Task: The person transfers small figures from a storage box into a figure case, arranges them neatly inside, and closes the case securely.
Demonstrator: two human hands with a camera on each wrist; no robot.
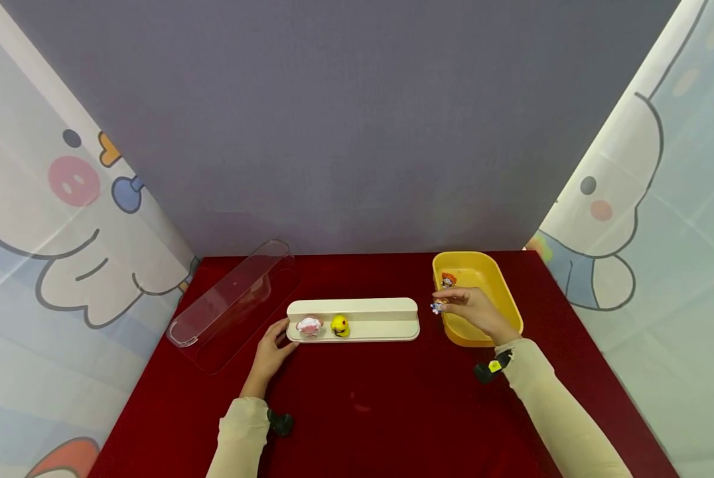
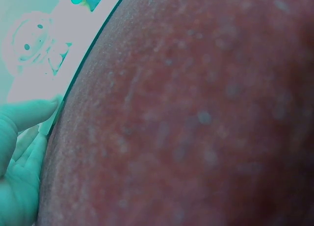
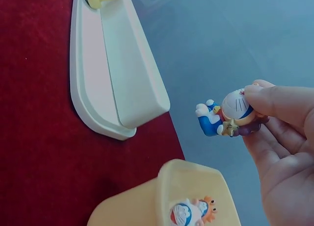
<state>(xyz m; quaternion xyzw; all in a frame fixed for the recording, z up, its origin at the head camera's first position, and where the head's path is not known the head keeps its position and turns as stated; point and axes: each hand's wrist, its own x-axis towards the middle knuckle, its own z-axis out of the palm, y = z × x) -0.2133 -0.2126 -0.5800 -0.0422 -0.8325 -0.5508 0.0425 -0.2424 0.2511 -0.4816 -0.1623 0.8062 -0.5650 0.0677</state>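
My right hand (image 1: pixel 476 310) pinches a small Doraemon figurine (image 3: pixel 237 108) between thumb and fingers, over the left edge of a yellow bin (image 1: pixel 508 292). The figurine has a white whiskered face, blue parts and a yellow star. At the left end of a cream two-step display stand (image 1: pixel 387 330), my left hand (image 1: pixel 269 355) grips the edge, thumb at the front corner. On the stand's lower step sit a pink-and-white figurine (image 1: pixel 309 326) and, right of it, a yellow figurine (image 1: pixel 340 325). Another figurine (image 3: pixel 181 213), blue and white with an orange spiky part, lies in the bin.
A long clear plastic cover (image 1: pixel 231 292) lies slantwise on the red cloth (image 1: pixel 357 405) at the left. Behind the table rises a grey backdrop (image 1: pixel 357 133). Cartoon-printed curtains (image 1: pixel 649 199) hang along both sides.
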